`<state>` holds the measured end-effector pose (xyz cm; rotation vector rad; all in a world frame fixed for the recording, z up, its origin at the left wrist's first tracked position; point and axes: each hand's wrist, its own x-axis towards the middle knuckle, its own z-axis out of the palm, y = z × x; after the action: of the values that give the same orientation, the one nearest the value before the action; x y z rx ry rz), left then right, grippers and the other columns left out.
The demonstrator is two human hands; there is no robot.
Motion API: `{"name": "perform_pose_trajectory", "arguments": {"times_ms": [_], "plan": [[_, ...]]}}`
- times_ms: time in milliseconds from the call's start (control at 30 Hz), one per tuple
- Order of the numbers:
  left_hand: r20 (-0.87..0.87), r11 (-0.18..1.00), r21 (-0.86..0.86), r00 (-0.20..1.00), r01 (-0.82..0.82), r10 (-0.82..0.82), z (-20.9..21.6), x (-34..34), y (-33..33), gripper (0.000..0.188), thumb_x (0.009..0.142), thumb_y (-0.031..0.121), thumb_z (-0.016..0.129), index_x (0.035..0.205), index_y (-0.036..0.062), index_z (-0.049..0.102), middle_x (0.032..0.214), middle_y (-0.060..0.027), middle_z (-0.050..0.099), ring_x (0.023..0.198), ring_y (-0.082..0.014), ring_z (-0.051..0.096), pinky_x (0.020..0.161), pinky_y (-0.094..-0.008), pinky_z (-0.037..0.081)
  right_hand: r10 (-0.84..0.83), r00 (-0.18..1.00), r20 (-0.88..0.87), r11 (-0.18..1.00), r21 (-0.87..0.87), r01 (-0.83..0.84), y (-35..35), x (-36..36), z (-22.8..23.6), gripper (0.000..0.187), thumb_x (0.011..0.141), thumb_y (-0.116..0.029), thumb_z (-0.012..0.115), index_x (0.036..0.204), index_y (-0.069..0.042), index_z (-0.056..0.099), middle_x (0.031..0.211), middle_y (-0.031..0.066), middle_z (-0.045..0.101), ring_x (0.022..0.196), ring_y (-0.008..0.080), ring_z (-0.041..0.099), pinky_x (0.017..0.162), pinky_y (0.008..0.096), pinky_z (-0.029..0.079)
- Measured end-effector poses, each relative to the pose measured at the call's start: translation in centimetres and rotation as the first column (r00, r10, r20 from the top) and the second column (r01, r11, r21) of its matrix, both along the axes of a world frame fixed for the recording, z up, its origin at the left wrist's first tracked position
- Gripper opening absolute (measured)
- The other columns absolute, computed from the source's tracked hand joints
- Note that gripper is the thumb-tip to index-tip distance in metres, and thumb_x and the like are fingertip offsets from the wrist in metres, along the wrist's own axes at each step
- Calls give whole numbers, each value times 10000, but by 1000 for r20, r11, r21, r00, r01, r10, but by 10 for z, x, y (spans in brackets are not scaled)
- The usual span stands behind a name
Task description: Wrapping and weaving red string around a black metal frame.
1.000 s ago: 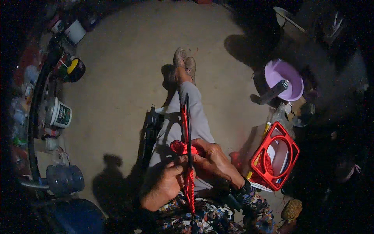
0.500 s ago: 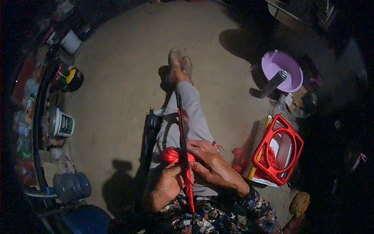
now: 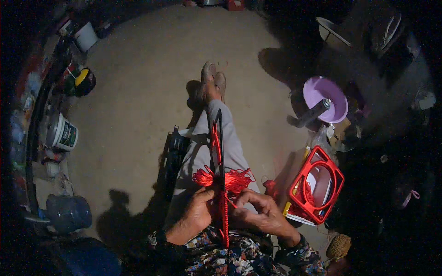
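A thin dark rod frame (image 3: 219, 118) stretches from my waist out over my thighs. Tightly worked red braid (image 3: 225, 225) covers its near part, and a few red strands run along its far part. Across the frame lies a loose bundle of red cord (image 3: 237, 180), its loops fanned out on the right. Below the bundle, my left hand (image 3: 195, 214) is closed at the left of the braid, its fingertips partly hidden by it. My right hand (image 3: 260, 211) curls on the other side, thumb and forefinger pinching a red strand beside the braid.
On the right, a red plastic frame (image 3: 338, 177) rests on a box holding red cord. Beyond it are a purple basin (image 3: 343, 99) and a dark cylinder (image 3: 313, 112). Along the left side stand a white bucket (image 3: 64, 133), a water jug (image 3: 69, 214) and a blue seat (image 3: 87, 257).
My right hand has come off the bundle and moved nearer and to the right. The bundle's loops now show spread out. My view has shifted slightly.
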<state>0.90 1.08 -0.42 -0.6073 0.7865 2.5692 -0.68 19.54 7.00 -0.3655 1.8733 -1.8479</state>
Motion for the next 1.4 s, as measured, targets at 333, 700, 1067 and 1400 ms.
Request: {"name": "perform_pose_trajectory", "arguments": {"times_ms": [333,700,1067,1400], "plan": [[-37,987,160,999,35,-29,-11,-3,-2,270,859,221,595,1021,5,597,886,-107,661,776,-246,642,699,-363,532,47,831,-555,827,488,279,66,-2,11,151,804,-86,668,936,-22,632,793,65,592,691,228,578,624,314,459],[-11,990,134,999,34,-33,3,-4,3,266,838,187,615,1075,68,600,957,-57,666,878,-233,638,766,-355,535,-242,813,-529,928,117,353,-17,-59,25,174,859,-55,639,1017,9,604,845,86,661,742,159,630,662,275,499],[-180,-103,-886,540,-453,-822,96,-2,-42,464,675,145,656,1111,10,573,1025,-233,586,974,-423,531,932,-496,373,678,304,-669,625,743,241,-70,-86,4,290,832,-259,593,1028,-46,584,899,112,647,972,291,586,947,407,379],[-194,-136,-881,608,-453,-770,105,-1,-38,255,688,90,600,919,-12,636,893,-216,617,859,-361,592,760,-409,474,779,307,-546,558,828,56,-74,-90,-28,193,783,-207,602,912,-63,601,785,123,648,814,275,646,789,376,467]]}}
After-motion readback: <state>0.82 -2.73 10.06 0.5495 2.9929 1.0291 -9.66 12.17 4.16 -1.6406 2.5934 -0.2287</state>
